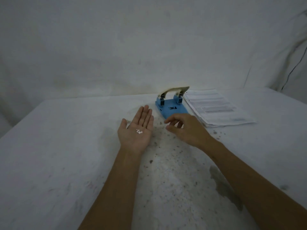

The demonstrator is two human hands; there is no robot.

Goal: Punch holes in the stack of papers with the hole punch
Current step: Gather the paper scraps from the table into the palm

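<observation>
Across the white cloth-covered table (66, 146), wide bare room is lying open to the left and toward the person, while the back edge is running just behind the hole punch (172, 105) and the draped wall is closing off anything beyond it. The stack of papers (216, 108) is lying flat just right of the punch, apart from its slot, so it is looking as if the punching is already behind or paused. The left hand (137, 130) is lying palm up and fully spread, gripping nothing, only cradling a few paper dots (139, 131). The right hand (184, 128) is hovering palm down beside it, fingers loosely curled and thumb near forefinger; whether it is pinching a dot I cannot tell. Any tilt of the left palm is likely to spill those dots, where they would be vanishing against the white, speckled cloth.
</observation>
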